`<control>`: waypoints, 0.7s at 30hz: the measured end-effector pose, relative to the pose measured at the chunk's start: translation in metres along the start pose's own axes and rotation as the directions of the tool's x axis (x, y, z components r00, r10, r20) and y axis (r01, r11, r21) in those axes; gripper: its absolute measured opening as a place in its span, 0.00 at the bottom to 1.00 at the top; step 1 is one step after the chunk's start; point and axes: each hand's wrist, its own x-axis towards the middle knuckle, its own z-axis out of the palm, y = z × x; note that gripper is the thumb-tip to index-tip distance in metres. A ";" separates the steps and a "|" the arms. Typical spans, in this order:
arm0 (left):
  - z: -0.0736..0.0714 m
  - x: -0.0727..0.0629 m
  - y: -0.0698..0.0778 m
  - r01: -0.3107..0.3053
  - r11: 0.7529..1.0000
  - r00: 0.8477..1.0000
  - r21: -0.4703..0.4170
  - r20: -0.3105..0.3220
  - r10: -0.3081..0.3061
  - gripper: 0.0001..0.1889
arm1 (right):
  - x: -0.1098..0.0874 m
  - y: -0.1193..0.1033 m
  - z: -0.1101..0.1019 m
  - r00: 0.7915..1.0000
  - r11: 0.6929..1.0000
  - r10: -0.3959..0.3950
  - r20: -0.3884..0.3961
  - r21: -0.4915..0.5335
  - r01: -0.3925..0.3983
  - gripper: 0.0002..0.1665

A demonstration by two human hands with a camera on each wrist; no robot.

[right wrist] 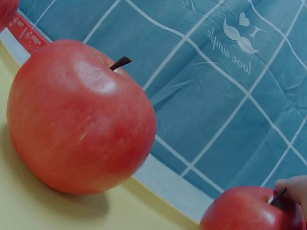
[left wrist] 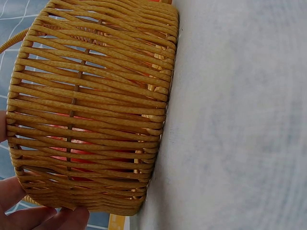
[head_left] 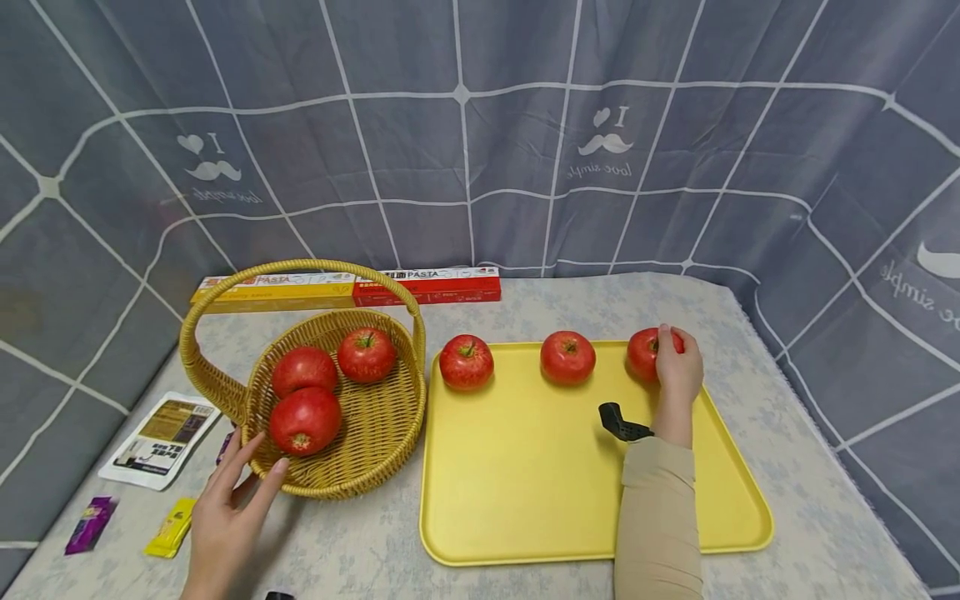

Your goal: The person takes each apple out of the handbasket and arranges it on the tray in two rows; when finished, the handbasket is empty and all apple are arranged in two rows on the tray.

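My right hand (head_left: 681,362) grips a red apple (head_left: 642,355) at the far right corner of the yellow tray (head_left: 525,492); in the right wrist view, fingertips touch that apple (right wrist: 242,211) beside its stem. Two more apples stand along the tray's far edge, one at the left corner (head_left: 467,363) and one in the middle (head_left: 567,358). My left hand (head_left: 228,508) rests with spread fingers on the near left rim of a wicker basket (head_left: 375,454). Inside the basket lie three apples (head_left: 305,421). In the left wrist view, fingers (left wrist: 36,218) lie against the woven wall.
Behind the basket lie a yellow pasta box (head_left: 300,298) and a red one (head_left: 431,289). Left of it are a white pouch (head_left: 161,442), a purple packet (head_left: 89,525) and a yellow packet (head_left: 171,528). A grey checked curtain (head_left: 510,142) hangs around the table.
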 end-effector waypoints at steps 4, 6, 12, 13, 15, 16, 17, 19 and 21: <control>0.000 0.001 -0.001 0.005 1.000 1.000 -0.007 0.005 -0.005 0.28 | 0.001 0.001 -0.003 1.000 1.000 0.012 -0.026 -0.021 -0.012 0.35; 0.000 0.001 0.000 0.013 1.000 1.000 -0.008 0.006 -0.013 0.28 | 0.002 0.002 -0.003 0.999 1.000 0.014 -0.046 0.002 -0.013 0.33; 0.000 0.000 0.001 0.020 1.000 1.000 -0.004 0.004 -0.020 0.28 | -0.002 -0.006 0.000 0.987 0.992 -0.040 -0.158 0.112 0.058 0.31; 0.000 -0.001 0.001 0.016 1.000 1.000 -0.005 0.003 -0.016 0.28 | -0.005 -0.009 0.000 0.981 0.988 -0.068 -0.182 0.126 0.091 0.30; 0.000 -0.002 0.001 0.009 1.000 1.000 -0.005 0.002 -0.009 0.28 | -0.015 -0.017 -0.001 0.964 0.969 -0.142 -0.224 0.169 0.182 0.28; 0.000 -0.002 0.000 0.005 1.000 1.000 -0.007 0.001 -0.005 0.28 | -0.022 -0.023 -0.002 0.952 0.951 -0.186 -0.242 0.197 0.236 0.27; 0.000 -0.002 0.000 0.002 1.000 1.000 -0.006 0.001 -0.002 0.28 | -0.029 -0.029 -0.004 0.937 0.927 -0.236 -0.260 0.229 0.297 0.25; 0.000 -0.002 0.001 -0.007 1.000 1.000 -0.008 0.002 0.007 0.28 | -0.045 -0.043 -0.006 0.899 0.860 -0.330 -0.288 0.301 0.412 0.22; -0.001 -0.002 0.001 -0.012 1.000 1.000 -0.009 0.003 0.012 0.28 | -0.063 -0.059 -0.006 0.862 0.762 -0.413 -0.293 0.407 0.504 0.18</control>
